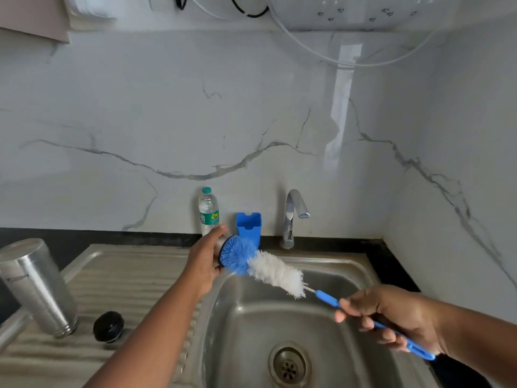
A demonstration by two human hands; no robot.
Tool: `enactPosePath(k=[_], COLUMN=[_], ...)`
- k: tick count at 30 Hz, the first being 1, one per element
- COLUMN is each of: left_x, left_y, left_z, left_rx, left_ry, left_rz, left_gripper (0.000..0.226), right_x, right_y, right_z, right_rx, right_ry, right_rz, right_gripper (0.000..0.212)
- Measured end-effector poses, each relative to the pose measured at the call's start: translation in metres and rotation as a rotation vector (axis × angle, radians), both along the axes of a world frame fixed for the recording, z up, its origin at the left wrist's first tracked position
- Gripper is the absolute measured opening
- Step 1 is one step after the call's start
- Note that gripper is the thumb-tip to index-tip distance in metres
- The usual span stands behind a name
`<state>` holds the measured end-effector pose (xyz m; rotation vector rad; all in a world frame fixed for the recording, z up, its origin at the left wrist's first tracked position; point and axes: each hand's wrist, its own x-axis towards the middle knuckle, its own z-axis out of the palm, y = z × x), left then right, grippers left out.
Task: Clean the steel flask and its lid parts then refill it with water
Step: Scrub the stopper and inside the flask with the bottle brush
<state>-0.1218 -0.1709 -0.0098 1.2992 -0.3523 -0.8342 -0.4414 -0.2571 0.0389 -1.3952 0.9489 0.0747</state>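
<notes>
The steel flask (36,287) stands upside down on the ribbed drainboard at the left, with a black inner lid part (108,326) beside it. Over the sink, my left hand (205,264) grips a steel cup-shaped lid (223,243) with a dark rim, mostly hidden by my fingers and the brush. My right hand (391,317) holds the blue handle of a bottle brush (268,268). Its blue bristle tip is pushed into the lid's opening, and the white bristles trail behind it.
The steel sink basin (251,317) with its drain (289,365) lies below my hands. A chrome tap (293,214) stands at the back. A plastic water bottle (208,211) and a blue holder (249,224) stand against the marble wall. Black counter borders the sink.
</notes>
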Motion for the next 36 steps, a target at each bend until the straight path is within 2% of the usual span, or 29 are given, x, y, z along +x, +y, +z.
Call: enactPosePath(k=[2, 4, 6, 8, 10, 12, 14, 15, 19, 22, 25, 28, 30, 32, 34, 36], left_x=[-0.005, -0.012, -0.017, -0.019, -0.017, -0.013, -0.007, -0.002, 0.017, 0.033, 0.052, 0.071, 0.087, 0.106, 0.117, 0.121], left_y=[0.006, 0.009, 0.012, 0.019, 0.028, 0.039, 0.046, 0.049, 0.057, 0.068, 0.077, 0.083, 0.089, 0.096, 0.103, 0.106], left_z=[-0.003, -0.009, -0.016, -0.021, -0.023, -0.023, -0.025, -0.025, -0.023, -0.021, -0.024, -0.025, -0.027, -0.033, -0.043, -0.054], left_rx=[0.103, 0.239, 0.301, 0.27, 0.202, 0.14, 0.082, 0.046, -0.08, -0.133, -0.197, -0.277, -0.292, -0.27, -0.108, 0.105], left_ry=[-0.011, -0.011, 0.044, 0.159, 0.29, 0.366, 0.379, 0.38, 0.333, 0.247, 0.203, 0.192, 0.208, 0.19, 0.047, -0.239], left_rz=[-0.051, -0.078, -0.042, 0.024, 0.084, 0.119, 0.164, 0.188, 0.201, 0.106, 0.045, 0.052, 0.147, 0.208, 0.173, 0.087], left_gripper=[0.043, 0.041, 0.039, 0.038, 0.038, 0.042, 0.045, 0.044, 0.025, 0.025, 0.035, 0.03, 0.027, 0.038, 0.057, 0.067], right_x=[-0.001, 0.001, -0.001, -0.001, 0.003, 0.009, 0.02, 0.025, 0.044, 0.049, 0.052, 0.056, 0.054, 0.05, 0.047, 0.046], right_y=[-0.006, -0.003, 0.0, 0.003, -0.001, -0.001, 0.004, 0.009, 0.023, 0.026, 0.029, 0.034, 0.04, 0.046, 0.053, 0.06], right_z=[0.001, -0.002, -0.009, -0.015, -0.024, -0.027, -0.028, -0.03, -0.029, -0.016, -0.009, -0.014, -0.02, -0.024, -0.025, -0.026], right_rx=[-0.152, -0.517, -0.94, -1.287, -1.6, -1.735, -1.608, -1.433, -0.793, -0.24, 0.028, 0.197, 0.234, 0.235, 0.188, 0.111], right_ry=[0.011, 0.05, 0.114, 0.221, 0.27, 0.199, 0.181, 0.127, -0.027, -0.013, -0.003, -0.018, -0.014, -0.01, 0.019, 0.088], right_rz=[0.009, 0.059, 0.222, 0.369, 0.496, 0.515, 0.498, 0.417, 0.213, 0.096, 0.099, 0.055, 0.037, -0.003, -0.058, -0.095], right_gripper=[0.022, 0.016, 0.015, 0.025, 0.024, 0.026, 0.011, 0.006, 0.017, 0.014, 0.017, 0.035, 0.046, 0.052, 0.059, 0.066])
